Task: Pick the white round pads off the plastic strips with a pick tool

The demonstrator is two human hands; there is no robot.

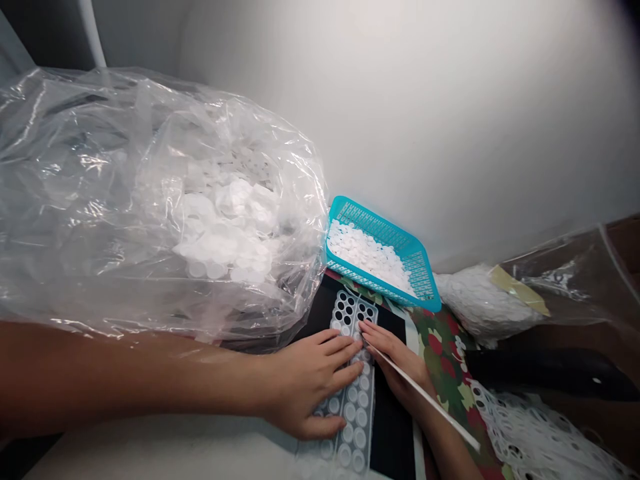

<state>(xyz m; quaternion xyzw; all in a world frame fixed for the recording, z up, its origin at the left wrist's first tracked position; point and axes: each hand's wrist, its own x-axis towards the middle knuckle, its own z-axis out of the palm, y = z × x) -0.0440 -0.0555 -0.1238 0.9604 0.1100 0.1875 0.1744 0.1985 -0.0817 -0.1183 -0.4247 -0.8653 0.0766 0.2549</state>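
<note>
"Where did the view look from?"

"The person's head, facing forward and down."

"How near?"

"Close: the left hand (305,383) and right hand (395,360) filled the lower middle, just above the counter (150,453)."

I see bright, even light flooding the white wall (425,120); hard glare streaks the clear plastic bag (150,200) at left, a soft shadow sits under the left hand (305,383), and the far corners darken and bend with wide-angle distortion.
</note>
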